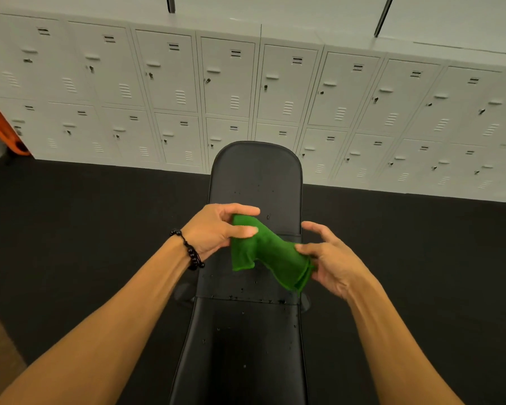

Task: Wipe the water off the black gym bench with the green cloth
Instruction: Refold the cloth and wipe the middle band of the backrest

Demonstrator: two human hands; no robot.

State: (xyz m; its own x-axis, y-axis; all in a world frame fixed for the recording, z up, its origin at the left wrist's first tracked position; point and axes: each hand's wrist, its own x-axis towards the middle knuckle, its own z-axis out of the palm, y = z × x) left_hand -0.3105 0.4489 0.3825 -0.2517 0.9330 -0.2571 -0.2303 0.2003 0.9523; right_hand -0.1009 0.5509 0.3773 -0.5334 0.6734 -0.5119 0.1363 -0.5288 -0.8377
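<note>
While we hold the green cloth (pixel 270 252) in the air above the black gym bench (pixel 256 176), our left hand (pixel 216 229) pinches its upper corner and our right hand (pixel 330 258) pinches the lower edge, the other fingers (pixel 319 229) spread. It looks light, soft and limp, so we judge it best bunched into a pad. Droplets (pixel 246 293) dot the slick vinyl.

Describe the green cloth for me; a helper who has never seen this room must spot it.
Find the black gym bench in front of the grey lockers. Above its middle, both hands hold the green cloth stretched between them. It is the only bright green thing there.
</note>
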